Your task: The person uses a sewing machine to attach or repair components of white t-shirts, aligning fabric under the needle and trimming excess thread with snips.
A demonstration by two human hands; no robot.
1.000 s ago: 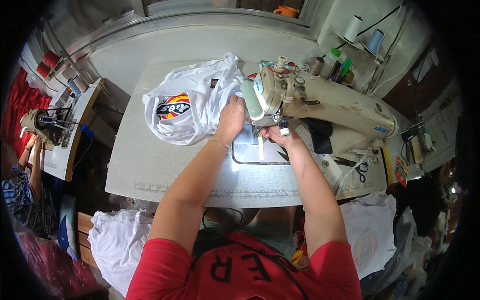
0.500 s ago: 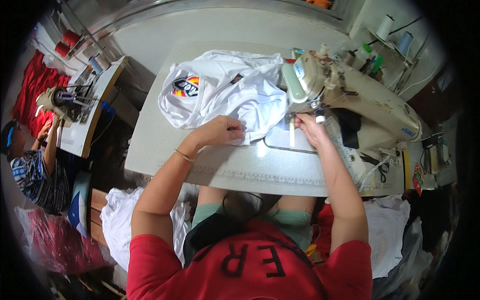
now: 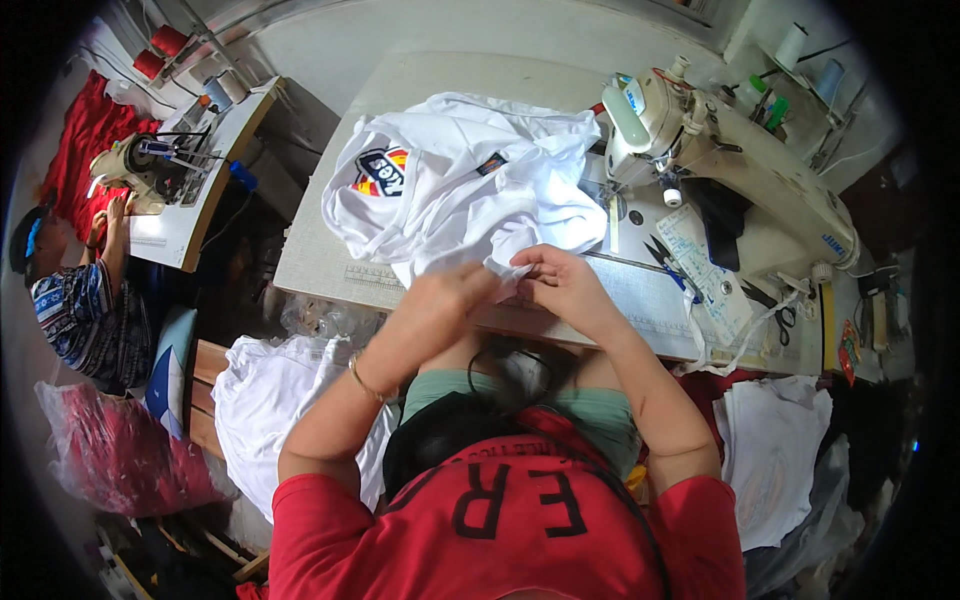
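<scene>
A crumpled white T-shirt [image 3: 450, 190] with a coloured print lies on the sewing table, its lower edge drawn toward me. My left hand [image 3: 450, 305] pinches that edge, a little smeared by motion. Close beside it, my right hand [image 3: 560, 285] grips the same edge between thumb and fingers. The two hands nearly meet over the table's front edge. To the right of the shirt stands the sewing machine [image 3: 735, 150], its needle area apart from the cloth. Scissors with blue handles [image 3: 675, 268] lie on the table to the right of my right hand.
Dark-handled scissors [image 3: 780, 312], a paper sheet with writing [image 3: 705, 275] and white tape strips [image 3: 745, 340] lie at the right. White garments [image 3: 290, 410] are piled at my left, another white shirt [image 3: 775, 450] at my right. A co-worker [image 3: 85, 310] sits at another machine.
Both hands have come toward me and together, the right one leaving the needle area. The shirt's edge has been pulled away from the machine. The blue-handled scissors have come into sight.
</scene>
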